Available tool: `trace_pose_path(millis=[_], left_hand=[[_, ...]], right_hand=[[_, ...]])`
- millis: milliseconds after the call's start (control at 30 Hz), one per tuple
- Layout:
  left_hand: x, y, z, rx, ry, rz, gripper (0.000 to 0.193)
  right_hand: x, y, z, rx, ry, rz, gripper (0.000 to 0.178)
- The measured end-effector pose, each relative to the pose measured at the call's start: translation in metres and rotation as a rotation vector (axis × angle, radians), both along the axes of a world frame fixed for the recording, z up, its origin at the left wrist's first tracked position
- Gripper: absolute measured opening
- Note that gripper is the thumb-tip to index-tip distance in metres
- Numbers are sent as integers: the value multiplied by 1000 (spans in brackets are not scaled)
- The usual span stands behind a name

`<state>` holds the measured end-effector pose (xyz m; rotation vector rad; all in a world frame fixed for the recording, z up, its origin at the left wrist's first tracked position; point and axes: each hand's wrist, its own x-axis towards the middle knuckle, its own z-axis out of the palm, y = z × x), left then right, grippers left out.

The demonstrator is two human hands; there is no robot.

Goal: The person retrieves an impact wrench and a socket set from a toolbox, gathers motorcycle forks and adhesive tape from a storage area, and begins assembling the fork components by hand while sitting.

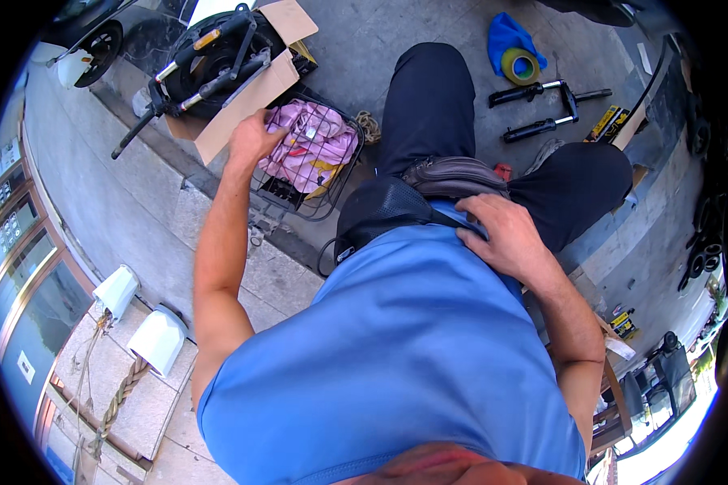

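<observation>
My left hand [255, 139] is at the left rim of a black wire basket [344, 190], its fingers curled over the edge beside the pink cloth [314, 144] inside. Some yellow shows under the cloth. My right hand [505, 234] rests against my waist, thumb and forefinger apart, next to the black strap [453, 220] of a dark waist bag [453, 175]. Nothing shows between its fingers. Left of the basket stands an open cardboard box [247, 109], with a motorcycle front fork [210, 85] lying across it.
On the grey floor at the upper right lie another fork assembly [573, 105], a blue bag [511, 40] and a roll of yellow-green tape [520, 66]. A coil of rope [368, 127] is beside the basket. White covers [160, 339] with thick rope stand at the lower left.
</observation>
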<state>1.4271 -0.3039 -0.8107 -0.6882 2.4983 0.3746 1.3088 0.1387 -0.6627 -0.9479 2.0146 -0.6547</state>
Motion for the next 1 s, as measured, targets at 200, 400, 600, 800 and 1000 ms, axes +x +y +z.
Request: trace_pose_path(millis=[200, 400, 600, 800, 1000], left_hand=[[-68, 100, 47, 817, 107, 73, 55], [-87, 90, 32, 830, 193, 33, 54], [-80, 59, 22, 893, 139, 319, 47], [-63, -29, -50, 483, 536, 481, 33], [-85, -141, -22, -352, 750, 301, 46]], right_hand=[[10, 0, -15, 102, -377, -16, 32], [-2, -7, -42, 321, -754, -102, 33], [14, -54, -29, 196, -895, -67, 22], [9, -54, -46, 172, -841, -94, 22], [27, -4, -51, 203, -892, -393, 16]])
